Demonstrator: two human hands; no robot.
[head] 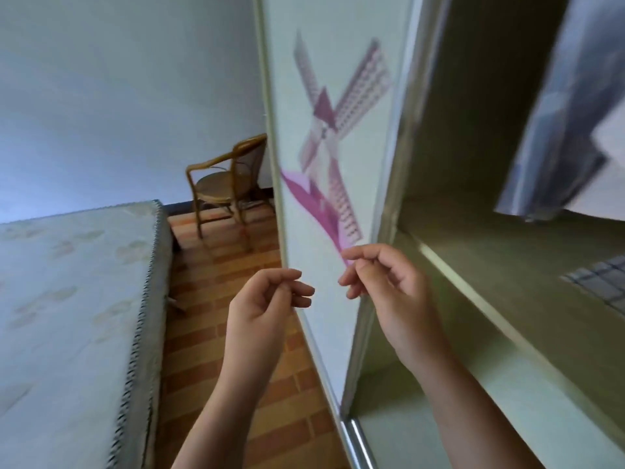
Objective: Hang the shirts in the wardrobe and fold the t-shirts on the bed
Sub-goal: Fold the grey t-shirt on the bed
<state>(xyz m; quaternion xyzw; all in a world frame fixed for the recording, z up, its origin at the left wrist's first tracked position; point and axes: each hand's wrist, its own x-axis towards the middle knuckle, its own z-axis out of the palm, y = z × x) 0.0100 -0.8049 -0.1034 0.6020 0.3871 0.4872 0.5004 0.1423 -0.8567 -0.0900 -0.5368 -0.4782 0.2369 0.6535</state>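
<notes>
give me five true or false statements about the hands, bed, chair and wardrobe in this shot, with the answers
1. The left hand and the right hand hold nothing. True.
2. The sliding door bears a windmill picture. True.
3. A t-shirt lies spread on the bed. False: the part of the bed in view shows only bare mattress.
4. The chair stands on top of the bed. False: it stands on the floor beyond the bed's far end, by the wall.
5. A blue-grey garment hangs inside the open wardrobe. True.
</notes>
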